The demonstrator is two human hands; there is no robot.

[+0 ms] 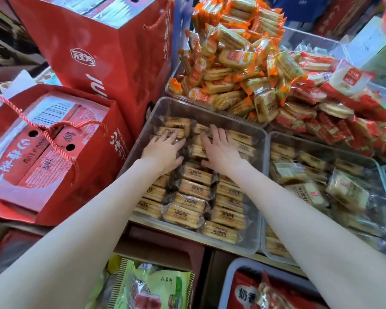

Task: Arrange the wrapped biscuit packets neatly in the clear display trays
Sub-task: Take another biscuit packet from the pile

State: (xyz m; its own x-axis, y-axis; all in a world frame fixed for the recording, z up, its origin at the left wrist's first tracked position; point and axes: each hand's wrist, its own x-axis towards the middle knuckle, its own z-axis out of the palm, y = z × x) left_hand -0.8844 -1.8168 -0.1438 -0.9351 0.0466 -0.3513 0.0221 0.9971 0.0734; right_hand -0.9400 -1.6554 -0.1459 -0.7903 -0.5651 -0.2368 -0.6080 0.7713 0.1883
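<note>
A clear display tray (257, 221) in the middle holds several brown-wrapped biscuit packets (194, 188) laid in rows. My left hand (165, 150) lies flat, fingers spread, on packets at the tray's far left. My right hand (218, 148) lies flat beside it on packets in the far middle. Both press down on the packets with straight fingers and hold nothing. A second clear tray (268, 139) to the right holds loose, pale-wrapped packets (343, 192).
Two red gift boxes (54, 157) with rope handles stand left of the tray. Heaps of orange-wrapped (236, 63) and red-wrapped (334, 121) packets rise behind. Below are a green snack bag (156, 286) and a tray with a red bag (265, 293).
</note>
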